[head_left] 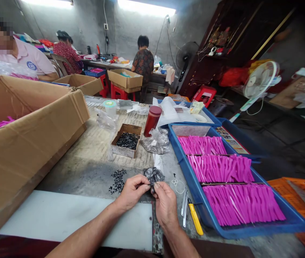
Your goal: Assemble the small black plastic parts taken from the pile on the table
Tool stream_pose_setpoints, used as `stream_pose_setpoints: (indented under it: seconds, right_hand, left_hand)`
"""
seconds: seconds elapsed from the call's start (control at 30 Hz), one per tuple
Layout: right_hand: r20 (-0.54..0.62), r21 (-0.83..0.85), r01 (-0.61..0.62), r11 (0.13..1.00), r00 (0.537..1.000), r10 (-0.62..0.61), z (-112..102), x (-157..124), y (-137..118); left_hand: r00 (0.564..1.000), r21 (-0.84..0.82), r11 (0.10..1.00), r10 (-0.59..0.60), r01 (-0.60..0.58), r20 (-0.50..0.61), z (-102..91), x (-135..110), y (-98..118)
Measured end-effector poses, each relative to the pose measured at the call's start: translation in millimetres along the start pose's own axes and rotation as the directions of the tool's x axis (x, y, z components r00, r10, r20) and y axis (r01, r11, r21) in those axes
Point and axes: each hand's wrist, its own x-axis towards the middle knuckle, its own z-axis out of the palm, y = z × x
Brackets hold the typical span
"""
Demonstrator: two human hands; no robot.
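Near the front middle of the table, my left hand [134, 191] and my right hand [165, 201] meet fingertip to fingertip. Both are closed in a pinch on the gathered near end of a small dark plastic bag [154, 174]. The bag looks crumpled and shiny; its contents cannot be made out. To the left of my fingers lies a loose pile of small black pieces [117, 181]. Beyond it, a small cardboard box [122, 152] holds many more black pieces [128, 140]. A pale board [87, 216] lies under my left forearm.
On the right stands a blue tray [180, 161] with rows of magenta strips [222, 168]. Beside it lie a yellow-handled tool [195, 218] and metal blades [184, 209]. A red canister [152, 121] stands behind a clear bag [157, 141]. A large carton [34, 143] fills the left. Other people sit beyond.
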Motion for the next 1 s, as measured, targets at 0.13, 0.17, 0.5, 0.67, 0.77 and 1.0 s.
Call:
stream_pose_setpoints:
  seconds: [0.13, 0.17, 0.5, 0.67, 0.77, 1.0]
  right_hand:
    - [0.006, -0.014, 0.014, 1.000, 1.000, -0.013, -1.2, -0.2, 0.8]
    - [0.010, -0.017, 0.018, 1.000, 1.000, -0.018, -1.7, -0.1, 1.3]
    - [0.021, -0.052, 0.052, 0.997, 0.998, -0.051, -4.8, 2.3, 4.5]
    - [0.026, -0.056, 0.039, 0.998, 0.999, -0.038, -4.0, 1.6, 2.5]
    - [0.031, -0.023, -0.001, 1.000, 1.000, 0.002, -2.7, 1.2, 0.8]
    - [0.042, -0.054, 0.027, 0.998, 0.999, -0.025, -4.0, 0.5, 2.0]
  left_hand:
    - [1.000, -0.007, 1.000, -0.007, 0.008, 0.008, 0.2, -0.2, 0.2]
    - [1.000, -0.008, 1.000, -0.010, 0.010, 0.009, 0.3, -0.2, 0.3]
    - [1.000, -0.007, 1.000, -0.009, 0.009, 0.013, -0.2, -0.6, -1.1]
    - [1.000, -0.010, 1.000, -0.018, 0.018, 0.015, -0.2, -0.2, -1.2]
    - [0.999, -0.029, 0.999, -0.027, 0.027, 0.020, 0.2, 0.0, 0.3]
    - [0.998, -0.079, 0.995, -0.058, 0.061, 0.036, -0.7, 0.0, 1.3]
